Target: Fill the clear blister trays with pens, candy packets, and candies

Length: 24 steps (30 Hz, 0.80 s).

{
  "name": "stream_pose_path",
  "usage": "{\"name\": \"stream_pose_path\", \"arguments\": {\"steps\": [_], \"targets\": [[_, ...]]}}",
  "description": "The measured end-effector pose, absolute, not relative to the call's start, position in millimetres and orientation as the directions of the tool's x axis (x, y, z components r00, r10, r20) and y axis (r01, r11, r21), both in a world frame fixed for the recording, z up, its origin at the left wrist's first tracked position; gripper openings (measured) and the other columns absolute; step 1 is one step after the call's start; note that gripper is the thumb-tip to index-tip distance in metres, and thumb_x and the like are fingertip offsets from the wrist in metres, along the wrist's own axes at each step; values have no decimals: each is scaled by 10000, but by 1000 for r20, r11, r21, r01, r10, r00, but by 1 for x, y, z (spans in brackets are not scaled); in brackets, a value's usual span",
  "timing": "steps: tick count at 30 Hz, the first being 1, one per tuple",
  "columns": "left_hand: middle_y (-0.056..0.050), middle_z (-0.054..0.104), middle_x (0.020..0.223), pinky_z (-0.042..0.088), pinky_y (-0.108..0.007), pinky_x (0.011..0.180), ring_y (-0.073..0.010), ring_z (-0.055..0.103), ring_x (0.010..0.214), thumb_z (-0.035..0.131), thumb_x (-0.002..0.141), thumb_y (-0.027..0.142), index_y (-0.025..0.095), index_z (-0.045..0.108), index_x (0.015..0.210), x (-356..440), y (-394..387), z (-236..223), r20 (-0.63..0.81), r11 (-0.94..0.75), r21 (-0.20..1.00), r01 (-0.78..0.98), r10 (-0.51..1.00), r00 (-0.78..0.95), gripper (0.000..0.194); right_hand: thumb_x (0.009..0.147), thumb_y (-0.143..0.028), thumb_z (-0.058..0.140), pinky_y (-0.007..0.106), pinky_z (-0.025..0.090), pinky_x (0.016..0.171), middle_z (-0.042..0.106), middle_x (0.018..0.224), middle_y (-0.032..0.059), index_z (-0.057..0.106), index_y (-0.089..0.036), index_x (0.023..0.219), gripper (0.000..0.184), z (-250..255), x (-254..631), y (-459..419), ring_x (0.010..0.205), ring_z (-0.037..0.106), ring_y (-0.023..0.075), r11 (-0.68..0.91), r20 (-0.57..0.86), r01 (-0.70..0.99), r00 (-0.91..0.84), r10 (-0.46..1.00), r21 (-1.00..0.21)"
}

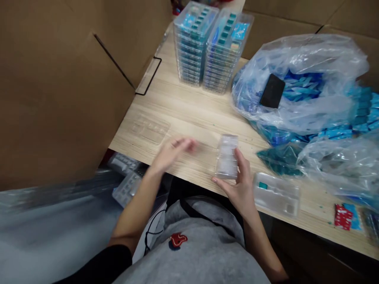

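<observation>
My right hand (pixel 241 183) grips a small stack of clear plastic compartment trays (pixel 226 157) by its edges, thumb at the near end and fingers along the right side. The stack is tilted up just over the table's front edge. To the left, my left hand (pixel 173 154) hovers above the wood, its fingers stretched toward the trays and smeared by motion; I see nothing in them. A clear plastic tray (pixel 151 128) lies flat beyond it. Right of my right hand rests a clear shallow case (pixel 276 195) with a small teal piece (pixel 262 185) in it.
Two tall stacks of filled clear cases (pixel 194 47) (pixel 226 55) stand at the back. A big plastic bag (pixel 319 51) of blue pieces, with a black phone (pixel 272 90) on it, fills the right. Red packets (pixel 343 217) lie near the front edge. Cardboard (pixel 59 79) walls the left.
</observation>
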<state>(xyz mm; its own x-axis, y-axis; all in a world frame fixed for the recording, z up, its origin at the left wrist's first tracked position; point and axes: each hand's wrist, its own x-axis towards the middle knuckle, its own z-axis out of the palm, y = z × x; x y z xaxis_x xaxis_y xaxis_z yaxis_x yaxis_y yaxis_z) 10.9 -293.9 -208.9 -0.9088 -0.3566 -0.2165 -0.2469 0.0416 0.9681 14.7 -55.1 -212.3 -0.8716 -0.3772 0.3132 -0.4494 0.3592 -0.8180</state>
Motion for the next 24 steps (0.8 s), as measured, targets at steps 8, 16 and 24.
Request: {"name": "stream_pose_path", "arguments": {"steps": [8, 16, 24], "targets": [[-14, 610, 688, 488, -284, 740, -142, 587, 703, 741, 697, 675, 157, 705, 748, 39, -235, -219, -266, -318, 914, -253, 3, -964, 522, 861, -524, 687, 450, 536, 960, 465, 1232, 83, 326, -406, 1510, 752, -208, 18, -72, 1169, 513, 253, 355, 338, -529, -812, -475, -771], [-18, 637, 891, 482, -270, 890, -145, 607, 899, 655, 864, 361, 174, 657, 763, 16, -267, -207, -253, -333, 930, -157, -267, -930, 212, 874, -336, 711, 427, 531, 924, 537, 1188, 74, 505, -311, 1351, 520, -209, 5, -74, 1119, 565, 243, 377, 455, -514, -857, -241, -770], [-86, 634, 1133, 566, -388, 839, -193, 643, 968, 587, 961, 349, 134, 608, 1145, -139, -417, -191, -391, -162, 919, -359, -478, -786, 285, 857, -418, 715, 412, 533, 899, 605, 1171, 79, 527, -262, 1334, 536, -217, -12, -55, 1089, 602, 247, 513, 451, -445, -884, -121, -734]]}}
